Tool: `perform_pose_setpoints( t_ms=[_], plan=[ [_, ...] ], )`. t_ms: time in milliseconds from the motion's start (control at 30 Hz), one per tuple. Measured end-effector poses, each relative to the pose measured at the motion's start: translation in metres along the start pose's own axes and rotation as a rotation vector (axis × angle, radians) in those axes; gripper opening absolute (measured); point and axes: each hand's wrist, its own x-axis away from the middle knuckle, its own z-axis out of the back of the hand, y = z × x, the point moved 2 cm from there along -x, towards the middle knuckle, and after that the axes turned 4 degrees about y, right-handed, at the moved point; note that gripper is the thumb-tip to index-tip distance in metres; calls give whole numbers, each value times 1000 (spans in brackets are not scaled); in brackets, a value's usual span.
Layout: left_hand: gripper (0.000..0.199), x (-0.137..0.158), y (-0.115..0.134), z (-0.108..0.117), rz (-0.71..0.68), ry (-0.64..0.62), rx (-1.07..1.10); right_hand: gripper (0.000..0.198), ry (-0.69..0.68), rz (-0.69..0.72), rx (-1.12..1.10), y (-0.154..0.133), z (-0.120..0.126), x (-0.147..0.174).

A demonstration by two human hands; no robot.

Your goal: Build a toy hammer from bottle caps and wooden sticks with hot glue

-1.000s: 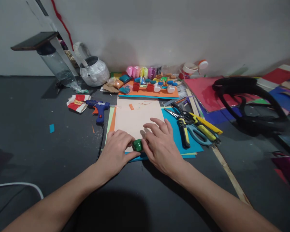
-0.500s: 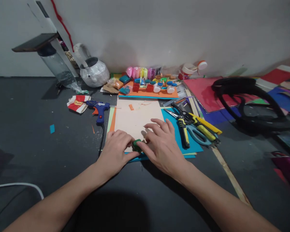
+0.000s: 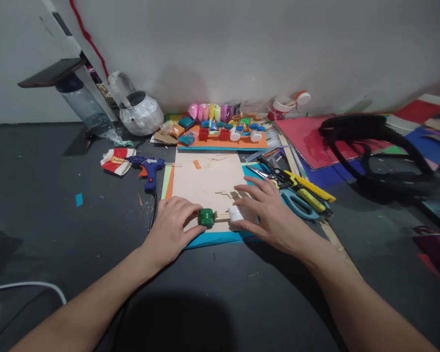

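My left hand (image 3: 176, 220) has its thumb and index finger around a pair of green bottle caps (image 3: 206, 217). My right hand (image 3: 266, 210) pinches white bottle caps (image 3: 235, 213) between thumb and fingers, its other fingers partly spread. Pale thin wooden sticks (image 3: 222, 216) link the green caps to the white ones, low over a cream sheet (image 3: 205, 183). Just behind lies a shadow-like pale stick piece (image 3: 225, 192), partly hidden by my right fingers.
A blue glue gun (image 3: 152, 171) lies left of the sheet. On the right are pliers (image 3: 310, 200) and blue-handled scissors (image 3: 300, 208). Behind, capped stick pieces (image 3: 225, 134) rest on orange paper (image 3: 256, 142). A silver pot (image 3: 143, 115) and black headset-like band (image 3: 377, 156) stand farther out.
My right hand has moved right, away from my left. The green caps, the white caps and the sticks between them now show, where my fingers covered much of them before.
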Motion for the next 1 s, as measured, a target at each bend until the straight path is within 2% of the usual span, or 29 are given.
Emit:
perform_pose_setpoints(
  t_ms=[300,500,767,1000],
  plan=[
    [25,0,-2,-2,8,-10,-6,24,36,0,-26,-6,2,-1],
    [24,-1,-1,-2,8,-15,3,19,113,36,-134,-24,-5,-10],
    [27,0,-1,-2,7,-19,8,6,127,23,-176,-34,-13,-21],
    [26,0,-1,-2,5,-8,21,6,123,25,-177,-35,-15,-22]
  ],
)
